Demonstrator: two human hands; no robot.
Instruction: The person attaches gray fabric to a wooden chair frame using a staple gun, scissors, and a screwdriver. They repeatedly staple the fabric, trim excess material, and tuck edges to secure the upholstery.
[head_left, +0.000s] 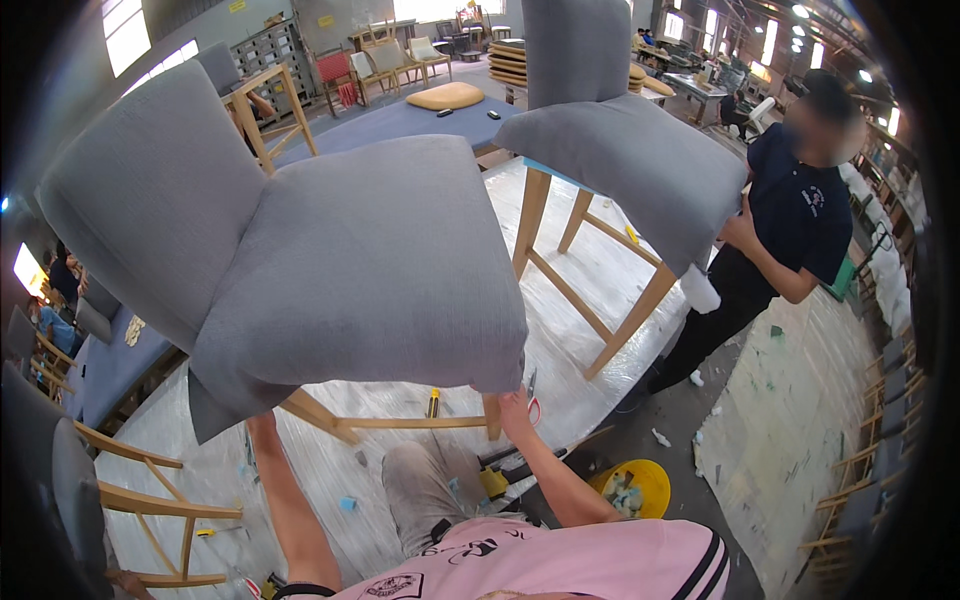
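Workshop: big hall, windows high on the walls, lamps under the roof at upper right; chairs and cushions stand about, a few people far back.
Desk: broad desk (590, 405), top covered in clear wrinkled film, scraps scattered over it.
Near chair: grey upholstered chair (370, 250) on the desk, directly before the wearer, backrest to the left, seat front facing the right and lower side; pale wooden legs and a crossbar (415, 423) show below.
Cover: grey cloth loose along the lower edge; a pointed flap (215, 405) hangs at the left corner.
Left hand: left hand (262, 424) reaches up under the cloth edge near that flap; fingers hidden, cannot tell if closed.
Right hand: right hand (516, 408) at the opposite corner, at the hem beside a front leg (492, 416); fingers bent upward, grip on the cloth not clear.
Tools: scissors (534, 408) with red handles just beside the right hand; yellow-and-black tool (433, 403) past the crossbar.
Scrap: small blue piece (348, 503) on the film, right of the left forearm.
Second chair: another grey chair (625, 150) beyond, upper right; white padding (700, 288) pokes out under its corner.
Co-worker: person in dark shirt (800, 200), one hand (740, 230) at that chair's seat edge.
Bucket: yellow bucket (655, 485) holding scraps, right of the wearer.
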